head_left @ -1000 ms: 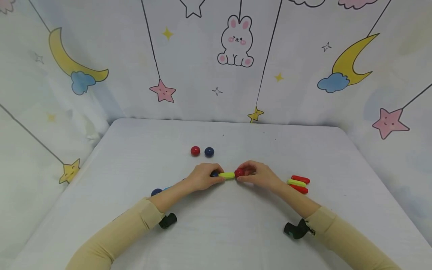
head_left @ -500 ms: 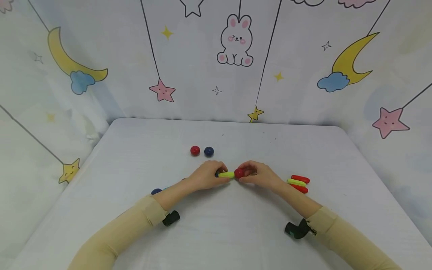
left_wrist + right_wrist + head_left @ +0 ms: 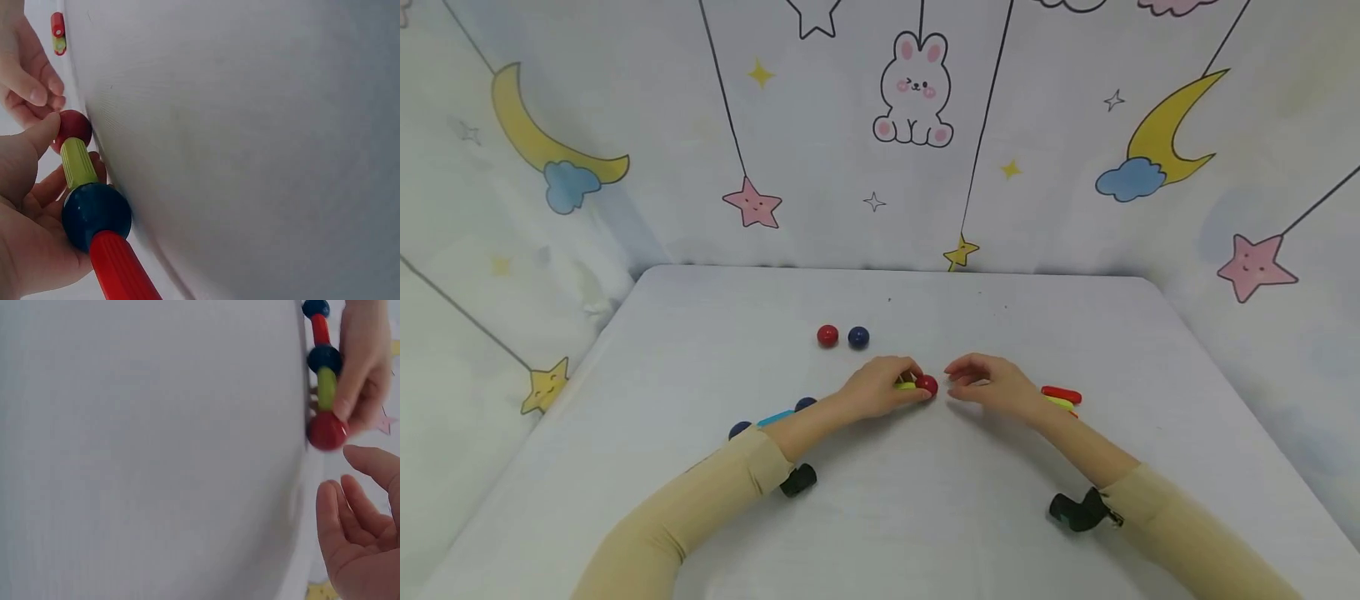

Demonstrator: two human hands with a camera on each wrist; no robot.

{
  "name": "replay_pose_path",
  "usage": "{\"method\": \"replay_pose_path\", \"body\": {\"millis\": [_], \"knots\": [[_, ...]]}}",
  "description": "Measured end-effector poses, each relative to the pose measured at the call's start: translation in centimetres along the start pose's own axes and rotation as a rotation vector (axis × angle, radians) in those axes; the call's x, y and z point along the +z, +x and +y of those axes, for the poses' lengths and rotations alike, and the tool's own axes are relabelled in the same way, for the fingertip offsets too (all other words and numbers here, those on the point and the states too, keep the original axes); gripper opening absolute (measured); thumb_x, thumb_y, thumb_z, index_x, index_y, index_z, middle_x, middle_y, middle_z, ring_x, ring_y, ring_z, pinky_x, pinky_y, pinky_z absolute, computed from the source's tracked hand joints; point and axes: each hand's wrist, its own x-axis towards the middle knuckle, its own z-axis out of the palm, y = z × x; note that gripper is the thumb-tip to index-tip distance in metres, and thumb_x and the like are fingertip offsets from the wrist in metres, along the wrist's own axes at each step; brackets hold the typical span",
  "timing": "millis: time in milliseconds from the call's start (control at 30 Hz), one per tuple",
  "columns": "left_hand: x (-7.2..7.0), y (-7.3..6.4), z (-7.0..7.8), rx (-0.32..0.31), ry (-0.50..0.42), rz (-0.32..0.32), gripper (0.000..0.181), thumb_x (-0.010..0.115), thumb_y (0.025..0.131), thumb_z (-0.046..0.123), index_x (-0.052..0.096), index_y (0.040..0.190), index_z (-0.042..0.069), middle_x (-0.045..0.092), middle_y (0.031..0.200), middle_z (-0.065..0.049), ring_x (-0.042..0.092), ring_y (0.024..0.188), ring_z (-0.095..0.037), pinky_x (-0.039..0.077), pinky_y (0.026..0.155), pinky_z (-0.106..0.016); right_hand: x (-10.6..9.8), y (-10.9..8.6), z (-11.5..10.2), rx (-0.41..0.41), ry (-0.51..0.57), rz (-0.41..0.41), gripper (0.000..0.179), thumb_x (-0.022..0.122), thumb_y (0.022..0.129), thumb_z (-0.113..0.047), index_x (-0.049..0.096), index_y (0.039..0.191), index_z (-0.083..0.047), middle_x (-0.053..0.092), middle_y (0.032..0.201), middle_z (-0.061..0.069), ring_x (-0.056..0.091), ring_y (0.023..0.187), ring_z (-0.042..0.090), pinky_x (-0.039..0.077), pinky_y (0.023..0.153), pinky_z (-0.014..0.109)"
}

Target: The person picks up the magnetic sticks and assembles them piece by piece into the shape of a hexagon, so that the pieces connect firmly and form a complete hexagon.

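My left hand [image 3: 878,388] pinches a red ball [image 3: 928,386] between thumb and fingers, at the end of a toy chain of balls and rods. A yellow-green rod [image 3: 78,164] joins it to a dark blue ball [image 3: 95,217], followed by a red rod [image 3: 125,270]. Further along, past my left forearm, a light blue rod [image 3: 775,418] shows between two more blue balls. The forearm hides the middle of the chain in the head view. My right hand [image 3: 996,387] holds nothing; its fingers are loosely bent and apart from the red ball, just to its right.
Behind the hands, a loose red ball [image 3: 827,336] and a loose blue ball [image 3: 858,337] sit side by side on the white table [image 3: 880,517]. Red rods [image 3: 1062,395] and a yellow-green rod [image 3: 1060,403] lie right of my right wrist, partly hidden. A patterned cloth [image 3: 850,150] hangs behind.
My left hand has slid right along the yellow-green rod to the red ball. My right hand has let go of that ball and drawn back to the right.
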Motion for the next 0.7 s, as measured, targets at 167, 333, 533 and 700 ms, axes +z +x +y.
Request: {"method": "replay_pose_path", "body": {"millis": [167,333,533,700], "knots": [[0.1,-0.1,-0.3,-0.020,0.001,-0.007,0.031,0.068,0.093,0.034,0.066,0.114,0.012,0.066,0.099,0.000,0.058,0.088,-0.014,0.048,0.077,-0.027,-3.8,-1.8,1.2,-0.010,-0.138,0.095,0.030,0.069,0.092,-0.027,0.065,0.118,-0.011,0.066,0.109,0.003,0.061,0.100,0.022,0.052,0.085,0.041],[0.0,-0.4,-0.6,-0.042,-0.005,-0.009,0.031,0.068,0.092,0.035,0.066,0.114,0.014,0.065,0.099,0.002,0.057,0.088,-0.013,0.047,0.077,-0.027,-6.9,-4.1,3.3,-0.001,-0.284,0.156,0.026,0.066,0.094,-0.023,0.067,0.114,-0.007,0.066,0.107,0.010,0.062,0.098,0.029,0.053,0.081,0.042],[-0.3,-0.8,-0.8,-0.048,-0.013,-0.005,0.029,0.068,0.092,0.034,0.066,0.114,0.014,0.065,0.098,0.002,0.057,0.087,-0.013,0.048,0.076,-0.028,-9.0,-6.3,5.5,0.099,-0.330,0.140,0.027,0.067,0.093,-0.026,0.068,0.113,-0.007,0.064,0.107,0.012,0.056,0.100,0.032,0.049,0.071,0.033],[-0.4,-0.9,-0.9,-0.041,-0.016,-0.008,0.029,0.068,0.092,0.033,0.066,0.114,0.013,0.065,0.098,0.002,0.057,0.087,-0.012,0.047,0.076,-0.028,-9.6,-7.0,6.3,0.128,-0.319,0.123,0.028,0.068,0.092,-0.025,0.068,0.113,-0.007,0.065,0.105,0.011,0.055,0.099,0.032,0.049,0.070,0.033]]}}
